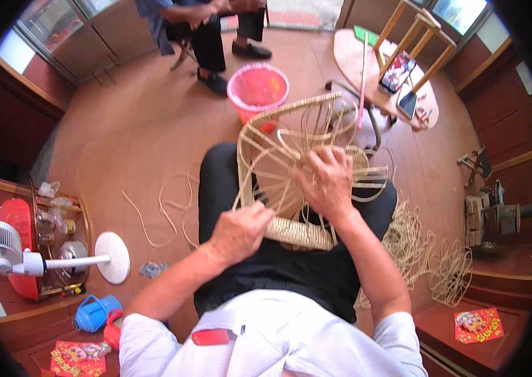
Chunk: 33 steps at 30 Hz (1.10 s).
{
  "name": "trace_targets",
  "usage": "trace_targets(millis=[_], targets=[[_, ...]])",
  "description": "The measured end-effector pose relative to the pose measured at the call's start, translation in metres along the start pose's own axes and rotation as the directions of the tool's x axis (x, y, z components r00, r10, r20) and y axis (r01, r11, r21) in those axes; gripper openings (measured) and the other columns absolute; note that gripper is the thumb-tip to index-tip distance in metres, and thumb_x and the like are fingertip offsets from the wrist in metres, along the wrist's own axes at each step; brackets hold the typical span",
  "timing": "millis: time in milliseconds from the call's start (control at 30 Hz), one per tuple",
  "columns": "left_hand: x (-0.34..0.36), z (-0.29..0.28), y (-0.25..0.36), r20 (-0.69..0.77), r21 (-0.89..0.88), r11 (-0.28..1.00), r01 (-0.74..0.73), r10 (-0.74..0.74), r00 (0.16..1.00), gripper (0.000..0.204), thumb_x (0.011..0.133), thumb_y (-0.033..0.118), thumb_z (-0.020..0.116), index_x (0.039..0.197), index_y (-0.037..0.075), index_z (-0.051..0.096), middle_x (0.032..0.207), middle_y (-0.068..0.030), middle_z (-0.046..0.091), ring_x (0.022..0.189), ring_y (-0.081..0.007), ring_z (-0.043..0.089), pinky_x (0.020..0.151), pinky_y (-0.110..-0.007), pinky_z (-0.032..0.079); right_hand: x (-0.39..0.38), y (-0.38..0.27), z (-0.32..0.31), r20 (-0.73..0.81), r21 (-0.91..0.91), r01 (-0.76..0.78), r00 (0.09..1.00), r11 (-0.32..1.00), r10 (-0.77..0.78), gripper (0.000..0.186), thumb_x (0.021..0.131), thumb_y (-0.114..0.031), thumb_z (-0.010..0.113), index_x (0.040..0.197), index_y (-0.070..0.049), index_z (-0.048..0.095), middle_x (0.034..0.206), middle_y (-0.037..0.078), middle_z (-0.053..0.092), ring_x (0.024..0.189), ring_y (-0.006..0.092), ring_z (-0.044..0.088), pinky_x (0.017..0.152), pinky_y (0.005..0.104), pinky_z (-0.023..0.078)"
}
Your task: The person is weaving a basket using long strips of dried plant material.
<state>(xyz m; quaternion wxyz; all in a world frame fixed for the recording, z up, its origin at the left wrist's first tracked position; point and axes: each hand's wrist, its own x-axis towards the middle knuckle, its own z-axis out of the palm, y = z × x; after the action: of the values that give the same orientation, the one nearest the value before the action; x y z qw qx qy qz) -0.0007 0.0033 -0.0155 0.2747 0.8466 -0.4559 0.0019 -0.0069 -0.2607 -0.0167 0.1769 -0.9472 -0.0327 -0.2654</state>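
Note:
A partly woven wicker frame (pixel 245 141) in pale tan rests across my lap, with loose flat strands fanning out through its middle. My left hand (pixel 241 232) is closed on the frame's near left part, its fingers curled against the strands. Over the centre, my right hand (pixel 327 183) is bent around several strands where they gather; its fingertips are partly hidden beneath it. Between my two hands lies a tightly woven curved band (pixel 300 233). Toward the right, free strand ends stick out past my knee.
A pink bucket (pixel 258 88) stands just beyond the frame. Loose strands (pixel 432 251) are heaped on the floor at right. A low round table (pixel 347 53) carries a phone and scissors. Someone in dark shoes (pixel 251 49) sits far left; a white fan (pixel 112 257) is near left.

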Motion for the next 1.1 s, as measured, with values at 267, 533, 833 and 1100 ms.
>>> trace_targets(millis=[267, 533, 833, 1100], targets=[[0.036, -0.025, -0.044, -0.182, 0.080, 0.993, 0.087, -0.071, 0.981, 0.010, 0.100, 0.009, 0.071, 0.108, 0.007, 0.077, 0.098, -0.0108, 0.066, 0.098, -0.0321, 0.073, 0.084, -0.044, 0.062, 0.004, 0.002, 0.004, 0.010, -0.001, -0.042, 0.999, 0.999, 0.042, 0.030, 0.084, -0.033, 0.089, 0.106, -0.017, 0.076, 0.113, 0.003, 0.069, 0.117, 0.0292, 0.062, 0.101, 0.0481, 0.045], [0.069, -0.010, -0.055, -0.164, 0.422, 0.903, -0.082, 0.164, 0.973, 0.010, 0.094, 0.014, 0.069, 0.103, 0.009, 0.073, 0.107, -0.0100, 0.072, 0.105, -0.0298, 0.071, 0.086, -0.044, 0.059, 0.005, -0.008, 0.005, -0.101, 0.002, -0.041, 0.994, 0.999, 0.041, 0.045, 0.083, -0.032, 0.087, 0.123, -0.017, 0.071, 0.115, 0.006, 0.068, 0.119, 0.0312, 0.062, 0.103, 0.0489, 0.044], [0.072, -0.006, -0.048, 0.021, 0.468, 0.862, -0.195, 0.209, 0.978, 0.011, 0.091, 0.017, 0.071, 0.099, 0.010, 0.072, 0.099, -0.0077, 0.068, 0.107, -0.0282, 0.067, 0.097, -0.044, 0.047, -0.004, 0.000, 0.015, -0.084, 0.030, -0.079, 0.993, 0.996, 0.081, 0.052, 0.078, -0.032, 0.089, 0.123, -0.016, 0.069, 0.109, 0.005, 0.070, 0.114, 0.0299, 0.064, 0.102, 0.0481, 0.045], [0.073, 0.002, -0.067, -0.054, 0.567, 0.794, -0.219, 0.301, 0.952, 0.014, 0.094, 0.022, 0.071, 0.103, 0.011, 0.072, 0.102, -0.0071, 0.069, 0.110, -0.0271, 0.067, 0.114, -0.047, 0.045, 0.005, 0.000, 0.014, -0.039, 0.022, -0.086, 0.996, 0.996, 0.086, 0.051, 0.080, -0.032, 0.087, 0.125, -0.016, 0.070, 0.113, 0.006, 0.072, 0.118, 0.0299, 0.065, 0.104, 0.0473, 0.045]])
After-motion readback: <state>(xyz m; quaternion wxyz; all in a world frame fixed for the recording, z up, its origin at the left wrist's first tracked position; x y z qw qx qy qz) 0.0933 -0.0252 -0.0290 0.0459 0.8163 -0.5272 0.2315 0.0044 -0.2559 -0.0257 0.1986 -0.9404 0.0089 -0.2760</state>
